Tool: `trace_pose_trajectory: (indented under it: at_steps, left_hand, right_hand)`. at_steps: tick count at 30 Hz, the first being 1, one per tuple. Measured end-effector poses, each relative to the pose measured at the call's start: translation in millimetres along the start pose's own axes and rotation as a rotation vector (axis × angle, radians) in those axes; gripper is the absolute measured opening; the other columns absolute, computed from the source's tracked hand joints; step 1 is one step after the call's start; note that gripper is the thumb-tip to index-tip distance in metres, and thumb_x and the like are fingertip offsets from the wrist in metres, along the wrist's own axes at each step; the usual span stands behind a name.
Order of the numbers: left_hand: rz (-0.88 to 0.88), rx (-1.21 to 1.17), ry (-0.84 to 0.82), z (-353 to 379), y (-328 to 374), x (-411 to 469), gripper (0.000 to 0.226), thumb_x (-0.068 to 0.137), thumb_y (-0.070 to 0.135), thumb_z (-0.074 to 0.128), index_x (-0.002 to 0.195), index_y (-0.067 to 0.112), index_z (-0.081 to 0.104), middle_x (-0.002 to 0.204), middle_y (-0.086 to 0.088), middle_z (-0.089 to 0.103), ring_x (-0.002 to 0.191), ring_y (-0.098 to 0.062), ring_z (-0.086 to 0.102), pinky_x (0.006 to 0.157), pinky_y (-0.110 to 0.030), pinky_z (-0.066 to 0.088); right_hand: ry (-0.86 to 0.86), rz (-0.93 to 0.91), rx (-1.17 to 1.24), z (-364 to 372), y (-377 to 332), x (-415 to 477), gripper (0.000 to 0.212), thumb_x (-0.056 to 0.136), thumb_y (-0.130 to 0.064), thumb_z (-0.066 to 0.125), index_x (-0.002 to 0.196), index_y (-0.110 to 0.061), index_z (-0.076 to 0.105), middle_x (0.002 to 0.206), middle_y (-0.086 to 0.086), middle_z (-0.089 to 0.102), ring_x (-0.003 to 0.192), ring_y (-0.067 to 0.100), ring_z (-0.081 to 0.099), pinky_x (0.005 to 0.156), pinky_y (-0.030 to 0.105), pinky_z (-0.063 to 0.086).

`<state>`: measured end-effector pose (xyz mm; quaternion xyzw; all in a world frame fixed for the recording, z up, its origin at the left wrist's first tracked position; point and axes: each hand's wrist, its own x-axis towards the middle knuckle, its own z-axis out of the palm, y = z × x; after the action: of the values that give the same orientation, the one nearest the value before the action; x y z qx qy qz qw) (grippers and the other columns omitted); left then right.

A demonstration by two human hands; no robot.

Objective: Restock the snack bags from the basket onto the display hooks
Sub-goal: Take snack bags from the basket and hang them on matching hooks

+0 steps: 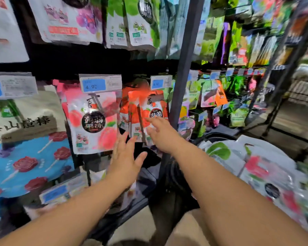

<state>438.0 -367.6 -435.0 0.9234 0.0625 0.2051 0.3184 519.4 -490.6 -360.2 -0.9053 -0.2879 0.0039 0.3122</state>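
Both arms reach forward toward the rack. The left hand is held flat with its fingers straight and spread apart, holding nothing; its fingertips sit just beside the lower right corner of the pink peach bag, and contact cannot be confirmed. The right hand is also extended, fingers straight and slightly apart, gripping nothing; its fingertips lie at the front of the hanging orange bags, though motion blur prevents telling whether they touch. Both bag groups hang in the middle row, each under a blue price tag. A grey upright post stands just to the right of the orange bags. The snack bags awaiting restocking, white with green and red prints, lie heaped to the person's right, below the right forearm's level, with the dark rim of the basket visible behind them.
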Motion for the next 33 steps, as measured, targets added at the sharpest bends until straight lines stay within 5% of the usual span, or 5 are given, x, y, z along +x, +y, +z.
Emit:
trace_pose_trajectory:
  at_steps: [7,14,21,25,33]
  left_hand:
    - [0.222,-0.127,-0.476,70.8,69.4,-16.3,0.075,0.083,0.059,0.028,0.149,0.026,0.036,0.162,0.003,0.022,0.152,-0.019,0.006,0.12,-0.031,0.006]
    - [0.348,0.138,-0.722,100.2,103.4,-23.2,0.058,0.1,0.061,0.029,0.153,0.046,0.013,0.164,0.018,-0.001,0.151,-0.011,-0.009,0.117,-0.051,-0.017]
    - [0.4,0.193,-0.768,100.9,99.6,-21.6,0.129,0.033,0.101,-0.019,0.151,0.052,0.0,0.162,0.023,-0.011,0.15,-0.004,-0.001,0.114,-0.051,-0.02]
    - [0.406,0.205,-0.764,101.9,101.7,-22.5,0.113,0.047,0.093,-0.007,0.152,0.051,0.0,0.162,0.022,-0.01,0.151,-0.005,0.001,0.116,-0.051,-0.019]
    - [0.376,0.151,-0.746,101.1,101.1,-24.3,0.055,0.099,0.062,0.015,0.151,0.051,0.003,0.161,0.024,-0.009,0.15,-0.004,-0.003,0.114,-0.046,-0.023]
  right_hand:
    - [0.14,0.153,-0.172,-82.6,50.4,-82.5,0.037,0.106,-0.028,0.041,0.138,-0.016,0.055,0.144,0.005,0.044,0.133,0.021,0.04,0.105,0.031,0.031]
    - [0.284,0.506,-0.387,-142.0,136.5,-171.7,0.041,0.096,-0.04,0.057,0.134,-0.024,0.058,0.142,0.003,0.05,0.131,0.025,0.046,0.104,0.035,0.037]
    - [0.287,0.631,-0.279,-156.1,172.2,-202.5,0.067,0.086,-0.051,0.068,0.143,-0.021,0.047,0.142,0.006,0.047,0.125,0.024,0.048,0.098,0.035,0.04]
    - [0.398,0.698,-0.292,-156.9,182.4,-204.0,0.063,0.086,-0.05,0.07,0.138,-0.017,0.053,0.131,0.005,0.056,0.115,0.025,0.053,0.089,0.035,0.042]
    - [0.673,0.775,-0.137,-169.8,198.9,-191.2,0.02,0.092,-0.04,0.063,0.086,-0.021,0.063,0.08,-0.003,0.061,0.078,0.021,0.058,0.071,0.037,0.048]
